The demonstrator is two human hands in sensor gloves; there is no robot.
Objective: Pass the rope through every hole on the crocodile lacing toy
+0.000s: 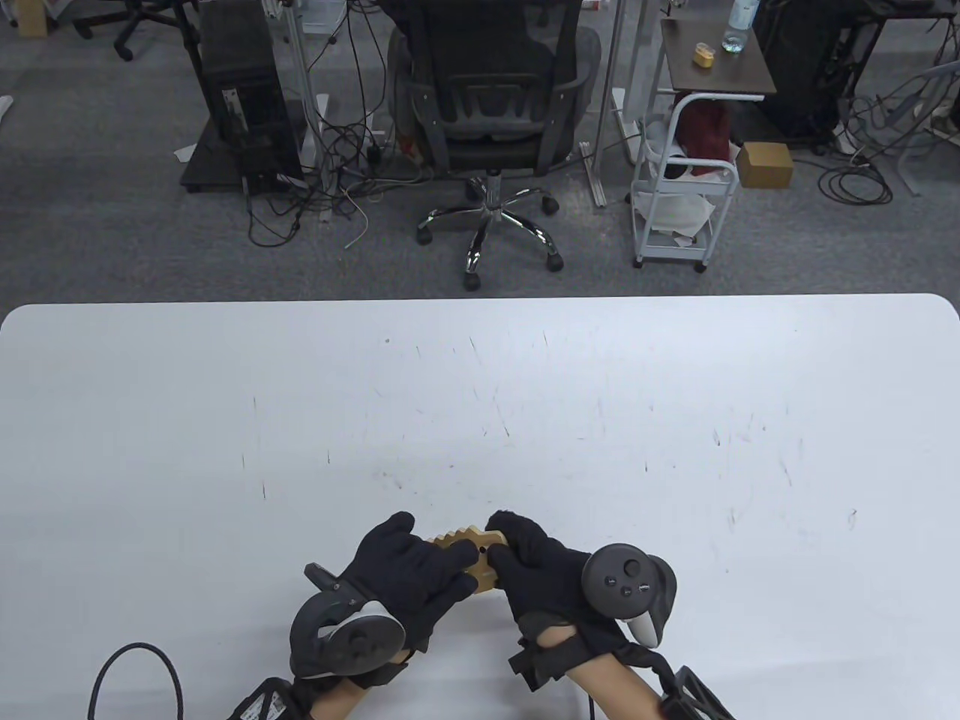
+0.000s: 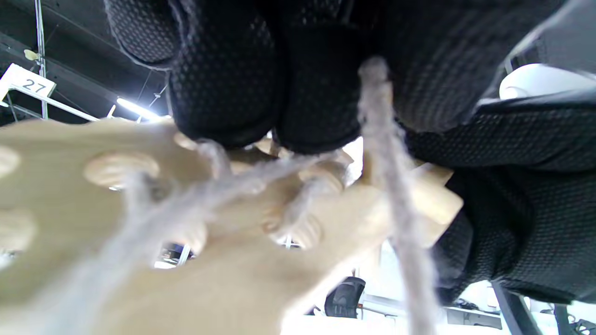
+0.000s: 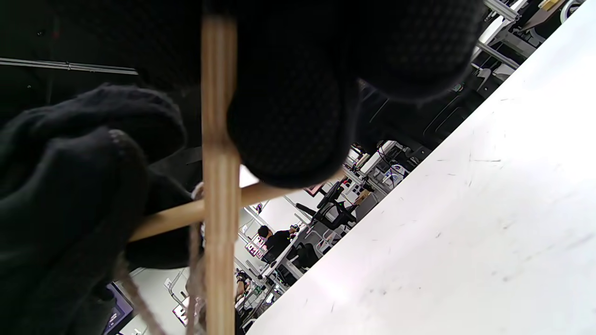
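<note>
Near worktop's front edge, both hands clutch the crocodile toy (image 1: 469,559), long axis running left–right: left hand (image 1: 409,574) w/ rope (image 2: 396,186), right hand (image 1: 536,570) nearer toothed end.

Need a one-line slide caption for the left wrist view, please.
Left hand grips the wooden crocodile lacing toy from above, grey rope already laced through several holes.

The crocodile toy (image 1: 471,559) is near the table's (image 1: 675,420) bottom edge, about the middle, between the two hands. The left hand (image 1: 409,574) holds its left side and the right hand (image 1: 536,574) holds its right side. The rope (image 2: 391,186) hangs down under the toy.
</note>
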